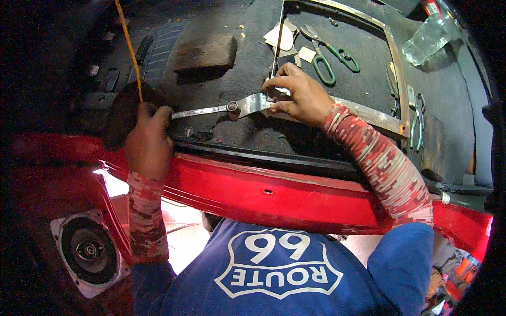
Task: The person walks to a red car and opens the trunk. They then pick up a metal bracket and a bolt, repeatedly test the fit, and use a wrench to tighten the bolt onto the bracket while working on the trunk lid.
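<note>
Dark carpeted vehicle floor [232,100] behind a red painted body edge [263,195], seen from above. Nearest the camera: blue shirt front, then two forearms in red patterned sleeves coming up from the lower edge; a round speaker [89,250] sits low left. Left hand [148,138] is fisted tight around the handle end of a slim silver wrench [203,111]. Wrench long axis runs almost level, left to right, its ring head on a bolt [232,107] at the narrow end of a flat shiny metal bracket [254,103]. Bolt lies to the right of the left hand's grip, well along the shaft. Right hand [298,92] is nearer the bolt, fingertips pinched down on the bracket's wide end, just beside the head, pressing it to the carpet. Further back: a dark brown block [206,52], a yellow cord [129,47] running up-left, a rectangular metal frame [392,63] on the carpet, green-handled snips [329,52] and paper scraps inside it, pliers [416,118] at its right side, a clear plastic bottle [429,37] far right.
</note>
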A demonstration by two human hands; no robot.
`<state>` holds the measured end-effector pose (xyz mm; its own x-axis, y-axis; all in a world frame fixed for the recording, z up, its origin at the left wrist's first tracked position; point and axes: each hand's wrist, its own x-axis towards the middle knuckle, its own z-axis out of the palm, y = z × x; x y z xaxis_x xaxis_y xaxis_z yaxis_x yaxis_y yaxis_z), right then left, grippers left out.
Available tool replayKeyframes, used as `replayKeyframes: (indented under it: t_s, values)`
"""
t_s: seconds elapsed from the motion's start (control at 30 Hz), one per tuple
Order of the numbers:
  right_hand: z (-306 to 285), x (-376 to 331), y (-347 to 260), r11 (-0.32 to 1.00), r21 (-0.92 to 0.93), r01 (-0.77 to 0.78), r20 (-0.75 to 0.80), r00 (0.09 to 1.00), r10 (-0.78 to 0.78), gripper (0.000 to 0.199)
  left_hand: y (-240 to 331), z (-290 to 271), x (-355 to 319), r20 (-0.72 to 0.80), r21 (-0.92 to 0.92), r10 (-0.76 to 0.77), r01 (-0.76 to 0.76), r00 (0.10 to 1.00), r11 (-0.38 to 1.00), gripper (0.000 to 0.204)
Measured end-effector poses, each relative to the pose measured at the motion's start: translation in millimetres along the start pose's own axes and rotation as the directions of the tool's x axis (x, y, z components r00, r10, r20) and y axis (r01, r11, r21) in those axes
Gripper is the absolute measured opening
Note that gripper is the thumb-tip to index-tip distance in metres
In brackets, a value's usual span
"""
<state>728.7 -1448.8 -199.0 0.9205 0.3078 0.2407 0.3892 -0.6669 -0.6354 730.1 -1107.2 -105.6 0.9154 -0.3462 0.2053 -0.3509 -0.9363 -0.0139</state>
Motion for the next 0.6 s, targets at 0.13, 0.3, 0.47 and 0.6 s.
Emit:
replayKeyframes:
  t_s: [0.13,0.3,0.47,0.6]
  values:
    - [0,0,0,1.0,-0.001,0.013,-0.009,1.0,-0.013,0.047,-22,32,30,-0.061,-0.076,0.071,-0.075,0.996,0.994,0.048]
    - [0,1,1,0.999,0.044,-0.019,0.014,1.0,0.018,0.045,-26,77,88,-0.16,-0.338,0.004,-0.058,0.987,0.939,0.044]
    - [0,1,0,0.999,0.033,-0.02,0.004,1.0,0.02,0.045,25,92,145,-0.225,-0.579,-0.081,-0.066,0.971,0.813,0.048]
    - [0,1,1,1.0,0.023,0.007,0.008,1.0,-0.007,0.045,95,82,161,-0.311,-0.521,0.002,-0.172,0.95,0.836,0.05]
